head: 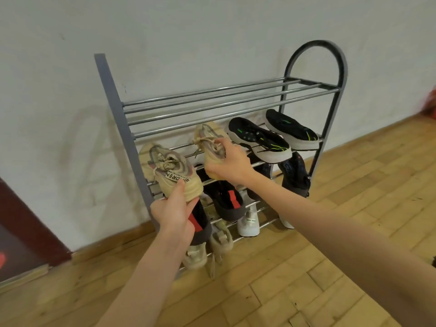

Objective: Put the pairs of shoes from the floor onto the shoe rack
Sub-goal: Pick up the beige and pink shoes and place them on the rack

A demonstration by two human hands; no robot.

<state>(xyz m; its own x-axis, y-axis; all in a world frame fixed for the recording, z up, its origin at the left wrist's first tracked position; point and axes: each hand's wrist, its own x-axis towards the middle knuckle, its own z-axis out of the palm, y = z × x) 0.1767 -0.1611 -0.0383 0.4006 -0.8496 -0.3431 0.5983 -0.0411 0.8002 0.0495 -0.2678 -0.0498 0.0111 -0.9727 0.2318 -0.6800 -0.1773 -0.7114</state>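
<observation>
My left hand point(174, 213), in the lower middle of the frame, grips the heel end of one beige sneaker point(168, 171), thumb up along its side and fingers curled under the sole. My right hand point(230, 165), a little higher and to the right, grasps the other beige sneaker point(211, 143) from above, fingers near the laces and thumb at the heel. Both shoes are at the second shelf of the shoe rack point(122, 128), toes pointing toward the wall; I can't tell whether either sole is resting on the bars.

These feel like light, soft knit shoes to judge by the look: the uppers would cave under a squeeze, so the firmer sole and heel are the best places to hold. Loose laces could snag on the rails.

To the right on the same shelf sit two black sneakers point(271, 138). More shoes fill the lower shelves, and the top shelf holds none.
</observation>
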